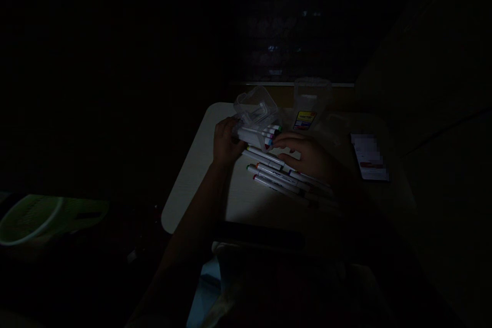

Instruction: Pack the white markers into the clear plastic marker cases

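The scene is very dark. My left hand [226, 142] is closed round a bundle of white markers with coloured caps [258, 135], held just over a small white table [200, 184]. My right hand [307, 156] rests palm down, fingers curled, on several loose markers [274, 177] lying in a row on the tabletop. A clear plastic marker case [257, 105] stands tilted right behind the bundle. Whether the right hand grips one of the markers cannot be made out.
A second clear plastic container with a coloured label [305, 113] stands at the table's far edge. A phone or card [369, 158] lies to the right. A pale round basket [28, 218] sits low at the left. The surroundings are black.
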Motion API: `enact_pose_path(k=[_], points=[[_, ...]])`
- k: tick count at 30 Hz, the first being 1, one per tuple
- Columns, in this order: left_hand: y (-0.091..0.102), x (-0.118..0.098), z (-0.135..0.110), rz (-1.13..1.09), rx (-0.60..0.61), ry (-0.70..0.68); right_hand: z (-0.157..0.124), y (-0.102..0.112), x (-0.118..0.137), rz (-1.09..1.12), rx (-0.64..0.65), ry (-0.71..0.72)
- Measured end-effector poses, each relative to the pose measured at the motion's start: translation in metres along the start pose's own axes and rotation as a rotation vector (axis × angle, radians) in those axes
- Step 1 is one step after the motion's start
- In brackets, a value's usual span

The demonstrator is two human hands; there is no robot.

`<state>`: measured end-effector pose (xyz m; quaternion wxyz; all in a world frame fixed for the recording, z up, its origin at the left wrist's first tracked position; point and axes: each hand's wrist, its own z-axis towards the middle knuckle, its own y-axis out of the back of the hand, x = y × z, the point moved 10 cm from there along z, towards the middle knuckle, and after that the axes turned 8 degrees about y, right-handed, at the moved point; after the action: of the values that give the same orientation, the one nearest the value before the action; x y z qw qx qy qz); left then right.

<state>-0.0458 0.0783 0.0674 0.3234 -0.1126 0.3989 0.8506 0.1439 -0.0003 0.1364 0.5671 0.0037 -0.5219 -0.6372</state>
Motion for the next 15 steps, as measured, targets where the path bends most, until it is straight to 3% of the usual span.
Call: enact_pose_path(k=[8, 12, 15], points=[[0.001, -0.002, -0.001, 0.012, -0.008, -0.026, -0.003, -0.012, -0.004, 0.026, 0.03, 0.026], [0.0, 0.002, 0.0, 0.032, -0.01, 0.01, -0.001, -0.002, -0.004, 0.01, 0.008, 0.003], [0.0, 0.002, -0.001, 0.032, -0.017, 0.01, -0.003, 0.013, -0.016, -0.046, -0.011, -0.092]])
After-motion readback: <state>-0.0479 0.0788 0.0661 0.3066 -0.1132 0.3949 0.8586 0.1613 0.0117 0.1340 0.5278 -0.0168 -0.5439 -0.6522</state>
